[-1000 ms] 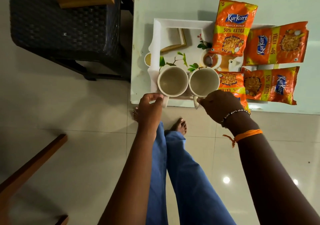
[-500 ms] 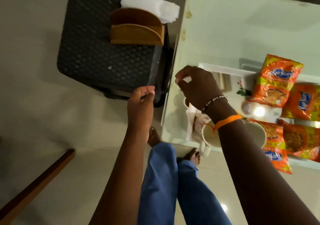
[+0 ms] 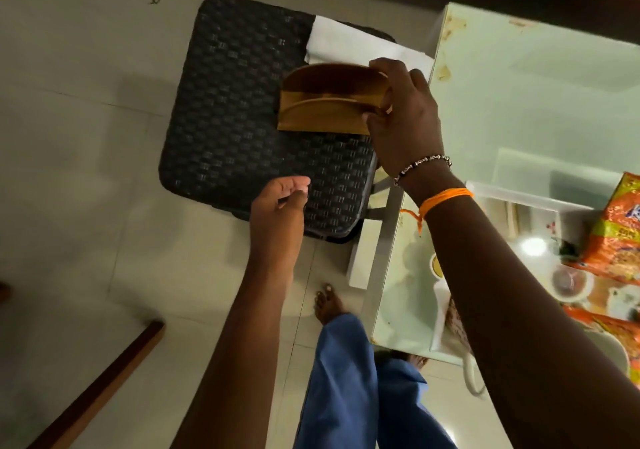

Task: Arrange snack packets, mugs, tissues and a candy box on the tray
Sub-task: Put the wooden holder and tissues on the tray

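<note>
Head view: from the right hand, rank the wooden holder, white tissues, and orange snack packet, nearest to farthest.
From the right hand:
1. Wooden holder: in its grip, on the black stool.
2. White tissues: just behind the holder.
3. Orange snack packet: far right, on the tray.

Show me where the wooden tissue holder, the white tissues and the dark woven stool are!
wooden tissue holder (image 3: 325, 116): head view, on its front wooden panel.
white tissues (image 3: 349, 46): head view, on the flat top sheet behind the holder.
dark woven stool (image 3: 235, 109): head view, on the bare woven seat.
</note>
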`<action>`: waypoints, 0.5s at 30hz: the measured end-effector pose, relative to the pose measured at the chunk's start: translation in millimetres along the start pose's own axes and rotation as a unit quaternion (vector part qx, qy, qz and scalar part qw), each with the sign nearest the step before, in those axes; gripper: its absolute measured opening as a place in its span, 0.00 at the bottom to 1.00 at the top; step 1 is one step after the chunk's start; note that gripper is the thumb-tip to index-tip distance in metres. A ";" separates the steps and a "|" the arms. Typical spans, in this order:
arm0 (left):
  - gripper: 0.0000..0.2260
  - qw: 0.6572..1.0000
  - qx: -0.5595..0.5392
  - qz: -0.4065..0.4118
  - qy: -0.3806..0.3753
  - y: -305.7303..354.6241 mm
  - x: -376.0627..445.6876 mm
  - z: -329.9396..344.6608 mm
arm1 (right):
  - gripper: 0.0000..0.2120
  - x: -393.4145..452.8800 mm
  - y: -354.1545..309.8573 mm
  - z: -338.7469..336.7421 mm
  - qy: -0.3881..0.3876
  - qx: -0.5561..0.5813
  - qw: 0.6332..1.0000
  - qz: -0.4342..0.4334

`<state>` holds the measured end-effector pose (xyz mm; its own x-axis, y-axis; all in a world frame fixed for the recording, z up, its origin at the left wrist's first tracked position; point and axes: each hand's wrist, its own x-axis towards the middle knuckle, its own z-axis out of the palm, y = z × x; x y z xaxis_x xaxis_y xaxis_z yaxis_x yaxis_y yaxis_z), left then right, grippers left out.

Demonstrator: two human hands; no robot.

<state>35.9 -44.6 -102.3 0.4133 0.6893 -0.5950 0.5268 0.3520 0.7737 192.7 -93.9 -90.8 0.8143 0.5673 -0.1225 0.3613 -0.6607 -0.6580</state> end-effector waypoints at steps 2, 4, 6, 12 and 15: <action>0.09 1.000 0.002 -0.001 -0.002 -2.4 -0.9 1.0 | 0.25 0.1 1.9 0.2 -0.005 0.003 1.000 0.001; 0.09 1.000 0.004 -0.001 -0.005 -4.9 -4.0 3.1 | 0.25 -4.1 3.4 -3.0 -0.005 0.010 1.000 -0.008; 0.10 1.000 0.001 -0.001 -0.009 -7.4 -8.7 7.7 | 0.25 -12.9 7.0 -10.3 -0.004 0.018 0.999 -0.027; 0.12 0.996 -0.083 -0.003 0.034 -11.0 -33.1 35.9 | 0.23 -65.0 35.0 -52.0 -0.015 0.026 0.999 -0.035; 0.15 0.994 -0.110 -0.011 0.022 -8.5 -53.5 54.9 | 0.20 -106.3 63.7 -84.5 -0.017 -0.012 0.999 -0.038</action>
<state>50.1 -119.2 -89.0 0.3690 0.7050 -0.6057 0.3574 0.4940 0.7926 167.5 -237.8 -56.8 0.7690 0.6317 -0.0979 0.4327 -0.6271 -0.6477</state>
